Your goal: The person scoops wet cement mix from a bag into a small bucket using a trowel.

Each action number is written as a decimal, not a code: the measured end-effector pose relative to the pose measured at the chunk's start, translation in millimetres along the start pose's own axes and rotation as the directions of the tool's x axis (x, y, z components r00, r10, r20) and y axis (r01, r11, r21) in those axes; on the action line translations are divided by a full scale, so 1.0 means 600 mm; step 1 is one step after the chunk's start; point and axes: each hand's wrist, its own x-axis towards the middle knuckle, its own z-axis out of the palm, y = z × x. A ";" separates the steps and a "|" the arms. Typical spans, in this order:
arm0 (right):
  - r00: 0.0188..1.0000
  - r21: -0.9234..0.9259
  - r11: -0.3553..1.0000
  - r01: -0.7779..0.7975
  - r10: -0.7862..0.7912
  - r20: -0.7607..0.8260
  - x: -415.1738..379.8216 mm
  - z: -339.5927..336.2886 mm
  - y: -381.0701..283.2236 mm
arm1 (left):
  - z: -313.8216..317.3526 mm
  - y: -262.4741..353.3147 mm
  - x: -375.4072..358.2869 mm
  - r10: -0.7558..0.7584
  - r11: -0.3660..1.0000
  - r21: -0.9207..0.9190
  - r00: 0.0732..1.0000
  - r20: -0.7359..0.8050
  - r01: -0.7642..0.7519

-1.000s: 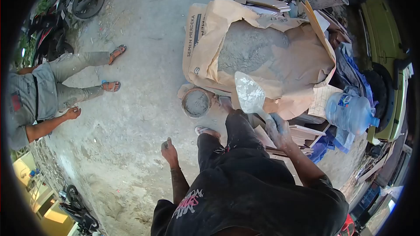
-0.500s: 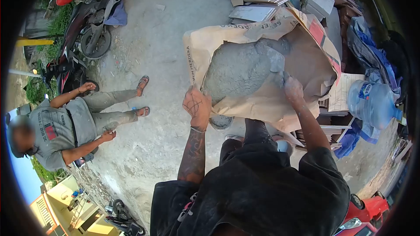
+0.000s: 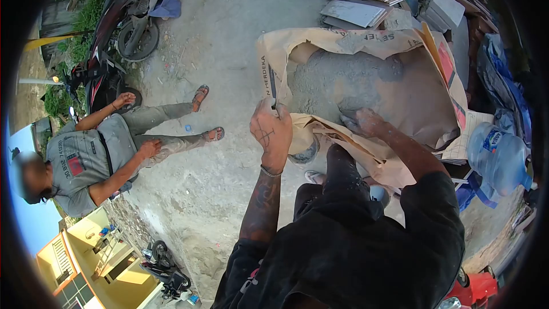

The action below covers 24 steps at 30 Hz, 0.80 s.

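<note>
A torn brown paper sack (image 3: pixel 400 43) printed "SEMEN" and "MERDEKA" lies open in front of me, with grey powder (image 3: pixel 343 77) spread inside. My left hand (image 3: pixel 270 131), with lines drawn on its back, is closed on the sack's left corner. At the sack's near edge, my right hand (image 3: pixel 370 122) is closed, low against the powder. Something grey shows at its fingertips, too small and dusty to name. Under the near left side of the sack, partly covered, is a round container (image 3: pixel 304 150).
A person (image 3: pixel 94 151) in a grey shirt is at the left, near a motorbike (image 3: pixel 108 51). Stacked tiles (image 3: pixel 357 12) lie beyond the sack. A large blue water bottle (image 3: pixel 496 151) and tarpaulin (image 3: pixel 503 74) are at the right.
My right hand has moved toward me and slightly left, lower in the sack. The raised mound of powder now looks flatter and spread out. The other person's near hand has come to their thigh.
</note>
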 end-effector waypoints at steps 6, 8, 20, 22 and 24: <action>0.991 0.160 0.987 0.019 -0.040 0.127 -0.006 -0.031 -0.006 | -0.009 -0.015 0.002 -0.103 0.993 -0.062 0.994 0.033 0.105; 0.991 0.179 0.984 0.009 -0.033 0.132 -0.010 -0.040 -0.024 | -0.006 -0.029 -0.013 -0.043 0.994 -0.096 0.999 0.029 0.046; 0.991 0.335 0.935 -0.118 0.132 -0.019 -0.076 -0.078 -0.081 | 0.016 -0.059 -0.092 0.047 0.989 -0.135 0.995 -0.084 -0.058; 0.974 0.364 0.912 -0.188 0.221 -0.050 -0.104 -0.086 -0.087 | 0.015 -0.081 -0.116 0.059 0.979 -0.183 0.985 -0.165 -0.089; 0.958 0.382 0.891 -0.244 0.282 -0.044 -0.133 -0.110 -0.122 | 0.012 -0.112 -0.148 -0.054 0.940 -0.340 0.977 -0.206 -0.020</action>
